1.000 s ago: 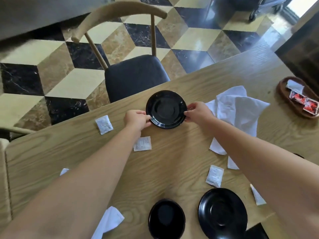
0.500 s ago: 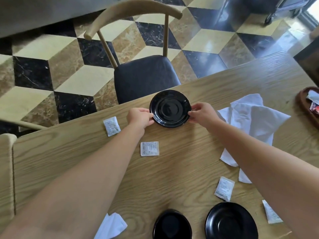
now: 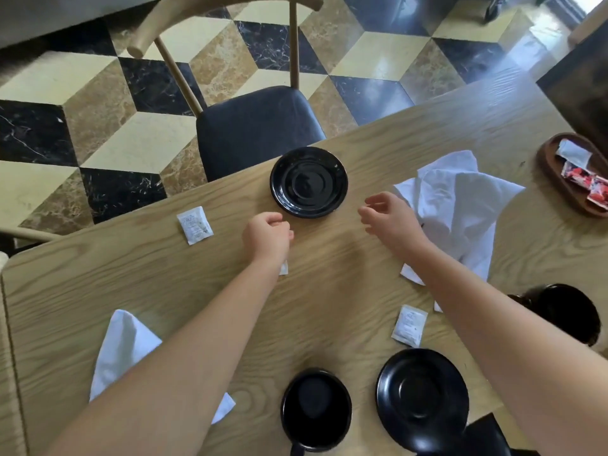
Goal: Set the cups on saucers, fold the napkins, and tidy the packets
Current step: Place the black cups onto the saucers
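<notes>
The far saucer (image 3: 308,182) is left just beyond both hands, nothing gripped. Left hand (image 3: 268,237) loosely curled, right hand (image 3: 393,218) relaxed (fingers apart). The cup (image 3: 316,409) is seen well back, nearer the left.

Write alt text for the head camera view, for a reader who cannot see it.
Two bare hands, left and right, hover empty just short of a round black saucer at the far edge of a light wooden table. Around them lie white paper packets, crumpled white cloth napkins, a second black saucer and a black cup.
</notes>
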Available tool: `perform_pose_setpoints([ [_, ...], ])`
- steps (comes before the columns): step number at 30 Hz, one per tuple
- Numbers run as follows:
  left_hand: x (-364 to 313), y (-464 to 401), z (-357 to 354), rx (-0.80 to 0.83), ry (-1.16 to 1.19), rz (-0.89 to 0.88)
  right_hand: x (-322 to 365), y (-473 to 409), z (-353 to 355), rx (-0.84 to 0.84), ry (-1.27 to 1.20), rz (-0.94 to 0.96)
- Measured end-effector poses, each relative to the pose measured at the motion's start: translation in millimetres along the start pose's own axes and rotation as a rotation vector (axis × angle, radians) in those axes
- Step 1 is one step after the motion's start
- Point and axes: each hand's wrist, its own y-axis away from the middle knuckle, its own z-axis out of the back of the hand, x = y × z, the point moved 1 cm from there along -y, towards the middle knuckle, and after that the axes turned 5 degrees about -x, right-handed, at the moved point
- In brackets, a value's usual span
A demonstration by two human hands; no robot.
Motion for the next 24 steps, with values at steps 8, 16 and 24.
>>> perform_pose_setpoints([
  [8,88,162,-45,0.687,-0.662,-0.32,-144,162,76,-0.081,0.363,-0.07],
  [16,99,193,-52,0.703,-0.893,-0.43,-201,197,81,-0.006,0.214,-0.124],
  [24,100,197,-45,0.662,-0.843,-0.462,-201,204,81,-0.041,0.263,-0.099],
])
